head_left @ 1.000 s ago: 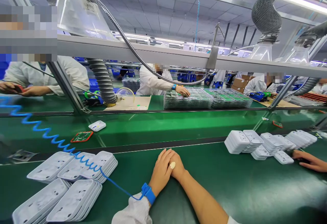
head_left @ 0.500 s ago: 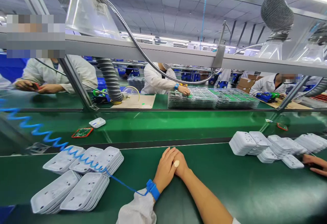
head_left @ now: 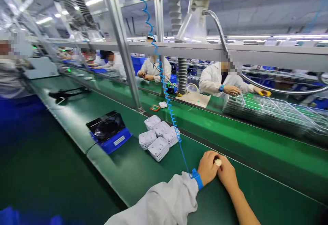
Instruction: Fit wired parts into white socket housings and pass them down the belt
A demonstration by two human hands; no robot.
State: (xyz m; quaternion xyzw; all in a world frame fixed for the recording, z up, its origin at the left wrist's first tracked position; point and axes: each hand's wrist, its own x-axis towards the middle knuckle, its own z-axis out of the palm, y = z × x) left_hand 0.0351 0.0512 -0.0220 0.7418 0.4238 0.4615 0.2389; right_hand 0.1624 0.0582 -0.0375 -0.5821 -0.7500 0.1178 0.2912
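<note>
My left hand [head_left: 208, 167] and my right hand [head_left: 227, 173] meet above the green bench, their fingers curled and touching. A pale cover [head_left: 218, 162], like a finger cot, shows on a thumb tip between them. Whatever the curled fingers enclose, if anything, is hidden. Around my left wrist is a blue wrist strap [head_left: 196, 179], from which a coiled blue cord [head_left: 167, 105] runs upward. White plastic covers [head_left: 158, 148] with holes stand in several stacks to the left of my hands, apart from them.
Farther left, a black device sits on a blue stand [head_left: 115, 141]. A red-edged green circuit board [head_left: 154, 108] and a single white cover [head_left: 163, 105] lie on the strip beyond. Across it, a person reaches over wire racks [head_left: 269, 112]. Metal posts [head_left: 123, 43] rise along the line.
My view has swung left, bringing the blue stand and the left bench into sight. My hands stay together, fingers now more curled. The person opposite now has a yellow thing in one hand.
</note>
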